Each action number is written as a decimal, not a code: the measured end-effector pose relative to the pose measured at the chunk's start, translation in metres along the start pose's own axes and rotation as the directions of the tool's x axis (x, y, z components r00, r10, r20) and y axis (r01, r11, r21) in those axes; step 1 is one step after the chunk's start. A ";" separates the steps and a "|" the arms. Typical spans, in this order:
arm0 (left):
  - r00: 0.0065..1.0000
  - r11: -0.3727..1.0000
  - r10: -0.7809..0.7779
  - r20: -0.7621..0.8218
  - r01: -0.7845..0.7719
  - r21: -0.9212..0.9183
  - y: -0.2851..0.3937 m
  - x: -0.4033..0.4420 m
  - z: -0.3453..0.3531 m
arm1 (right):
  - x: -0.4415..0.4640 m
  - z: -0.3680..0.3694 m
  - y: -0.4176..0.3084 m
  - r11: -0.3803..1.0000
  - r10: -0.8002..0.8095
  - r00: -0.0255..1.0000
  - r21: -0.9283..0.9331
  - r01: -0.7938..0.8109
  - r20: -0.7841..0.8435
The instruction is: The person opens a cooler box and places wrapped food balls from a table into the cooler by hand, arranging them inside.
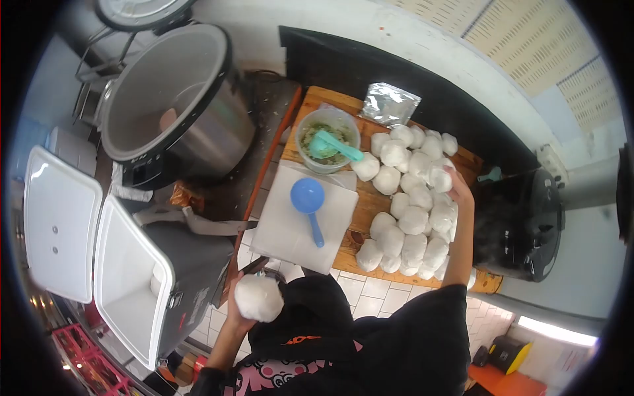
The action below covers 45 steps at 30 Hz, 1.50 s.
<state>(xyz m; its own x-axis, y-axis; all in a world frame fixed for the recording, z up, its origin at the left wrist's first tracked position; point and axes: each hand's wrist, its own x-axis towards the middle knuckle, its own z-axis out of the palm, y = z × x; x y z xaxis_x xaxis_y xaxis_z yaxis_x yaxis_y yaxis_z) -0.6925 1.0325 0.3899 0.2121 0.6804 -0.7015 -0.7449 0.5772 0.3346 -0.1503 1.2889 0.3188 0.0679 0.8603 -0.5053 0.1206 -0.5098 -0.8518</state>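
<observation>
In the head view, my left hand [235, 305] is near my body at lower left, its fingers closed around a white, round rice ball [259, 297]. My right hand [461, 187] reaches over the far right of the wooden table [316, 96], closed on another rice ball [440, 175] at the edge of the pile. Its fingertips are partly hidden behind that ball. Many similar white balls [413, 220] lie crowded and stacked beneath and beside my right arm. Left of the pile, a blue scoop [308, 195] rests on a stack of white sheets [274, 221].
A tub of green mixture [306, 119] holds a turquoise spoon [337, 146], with a silver foil packet [389, 104] behind. A large open cooker [218, 122] stands left, above an open cool box [125, 290]. A black cooker [518, 221] is at right.
</observation>
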 end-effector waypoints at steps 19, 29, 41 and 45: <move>0.583 0.603 0.694 -0.422 -0.791 -0.100 0.117 -0.261 -0.120 | -0.255 0.620 -0.226 0.728 0.287 -0.016 -0.207 0.653 0.958; 0.703 0.577 0.647 -0.296 -0.705 -0.413 0.151 -0.251 -0.172 | -0.165 0.735 -0.051 -0.138 0.298 0.543 -0.528 0.838 0.785; 0.861 0.718 0.498 -0.102 -0.476 -0.508 0.149 -0.252 -0.195 | -0.152 0.690 -0.038 -0.828 0.340 -0.352 0.456 0.327 0.872; 0.856 0.715 0.509 -0.090 -0.479 -0.510 0.148 -0.251 -0.196 | -0.154 0.691 -0.012 -0.934 0.285 -0.102 0.300 0.192 0.953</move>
<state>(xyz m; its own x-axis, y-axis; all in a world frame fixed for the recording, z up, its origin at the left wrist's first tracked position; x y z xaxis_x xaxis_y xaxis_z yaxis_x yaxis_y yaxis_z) -0.9795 0.8584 0.4922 -0.2546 0.8355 -0.4871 -0.9565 -0.1431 0.2544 -0.8465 1.1608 0.3112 -0.9163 -0.2361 -0.3235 -0.3971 0.6402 0.6576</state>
